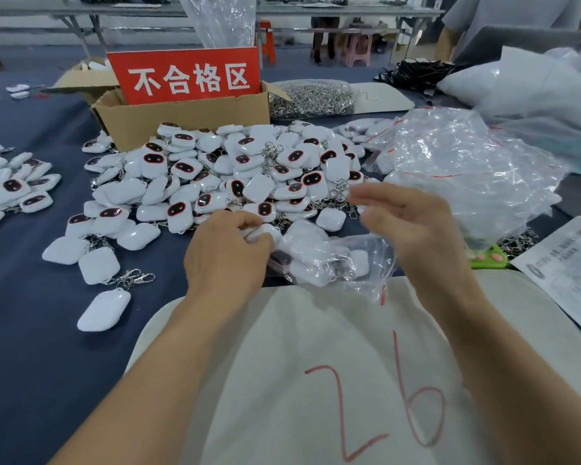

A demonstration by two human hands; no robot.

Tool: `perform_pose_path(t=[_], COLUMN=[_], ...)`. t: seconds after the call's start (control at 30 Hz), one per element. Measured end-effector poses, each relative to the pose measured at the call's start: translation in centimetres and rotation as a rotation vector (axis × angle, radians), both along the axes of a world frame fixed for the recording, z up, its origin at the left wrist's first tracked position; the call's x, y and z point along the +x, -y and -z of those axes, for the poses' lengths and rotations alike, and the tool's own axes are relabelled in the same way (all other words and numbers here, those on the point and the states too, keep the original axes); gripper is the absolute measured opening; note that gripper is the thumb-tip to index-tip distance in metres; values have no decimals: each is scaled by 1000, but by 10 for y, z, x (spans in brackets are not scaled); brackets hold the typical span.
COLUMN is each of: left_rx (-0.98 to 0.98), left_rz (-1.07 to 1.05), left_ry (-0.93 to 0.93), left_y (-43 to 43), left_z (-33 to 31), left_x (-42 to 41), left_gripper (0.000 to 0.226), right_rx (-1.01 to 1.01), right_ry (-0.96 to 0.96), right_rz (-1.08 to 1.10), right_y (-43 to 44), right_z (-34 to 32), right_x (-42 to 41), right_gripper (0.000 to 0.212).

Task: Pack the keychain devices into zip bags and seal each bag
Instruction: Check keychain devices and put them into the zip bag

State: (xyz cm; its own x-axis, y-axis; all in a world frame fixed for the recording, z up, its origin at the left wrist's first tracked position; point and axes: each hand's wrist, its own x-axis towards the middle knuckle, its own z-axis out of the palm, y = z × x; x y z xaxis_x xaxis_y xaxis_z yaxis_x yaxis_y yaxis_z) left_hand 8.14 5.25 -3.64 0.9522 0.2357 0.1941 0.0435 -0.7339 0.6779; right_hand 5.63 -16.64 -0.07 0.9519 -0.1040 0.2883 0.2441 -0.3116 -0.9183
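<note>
A pale cloth (316,347) lies nearest, spread over the counter's (31,330) dark blue cover, with "26" drawn on it in red. Just past its far edge the left hand (228,253) curls its fingers round a white keychain device (260,232), held at the left end of a clear zip bag (332,260). That bag lies on the counter, already holding several white devices, its red zip strip hanging at the right end. The right hand (413,229) hovers above the bag's right end, fingers loosely bent and blurred; whether it has hold of the plastic cannot be told.

Beyond the hands spreads a big pile of devices (249,169), white with dark oval faces and metal clasps. Behind it a cardboard box (182,122) carries a red sign (188,77) reading "不合格区". A heap of empty zip bags (467,169) sits at right, and a printed sheet (567,273) beside it is too small to read.
</note>
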Motion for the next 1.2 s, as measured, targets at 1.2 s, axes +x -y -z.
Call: perform_pose_path(t=[1.2], left_rx=[-913], left_rz=[401], left_ry=[86], left_y=[37], left_z=[-18], left_x=[-24], left_gripper=[36], right_rx=[598], right_ry=[-259], right_rz=[-405], right_y=[-22], right_z=[1], right_x=[-10], right_gripper=[28])
